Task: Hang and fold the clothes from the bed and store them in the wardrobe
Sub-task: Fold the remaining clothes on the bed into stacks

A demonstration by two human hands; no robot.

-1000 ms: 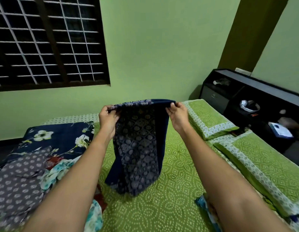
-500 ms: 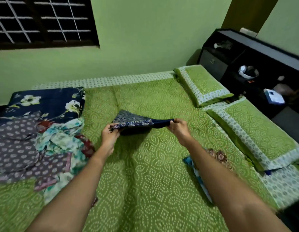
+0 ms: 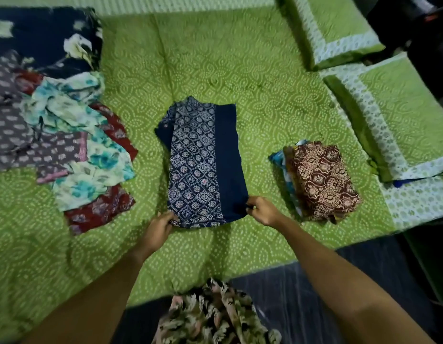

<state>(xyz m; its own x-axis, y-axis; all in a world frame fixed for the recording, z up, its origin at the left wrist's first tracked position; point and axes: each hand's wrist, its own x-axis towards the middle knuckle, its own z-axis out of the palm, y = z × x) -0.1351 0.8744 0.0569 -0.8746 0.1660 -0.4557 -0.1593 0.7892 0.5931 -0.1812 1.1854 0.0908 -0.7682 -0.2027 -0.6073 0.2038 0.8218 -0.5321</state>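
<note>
A navy garment with a white printed panel [image 3: 203, 165] lies flat and partly folded in the middle of the green bed [image 3: 215, 58]. My left hand [image 3: 158, 225] pinches its near left corner. My right hand [image 3: 261, 211] pinches its near right corner. A folded maroon patterned garment [image 3: 323, 181] sits to the right, stacked on a blue one. A loose heap of unfolded clothes [image 3: 66, 135] lies to the left.
Two green pillows [image 3: 394, 115] lie at the right side of the bed. A dark floral blanket [image 3: 42, 38] lies at the far left. The bed's near edge meets a dark floor [image 3: 302, 294]. My own patterned clothing [image 3: 210, 316] shows at the bottom.
The navy garment has come down from hanging in the air to lying flat on the bed. Both hands lowered with it and the view tipped downward.
</note>
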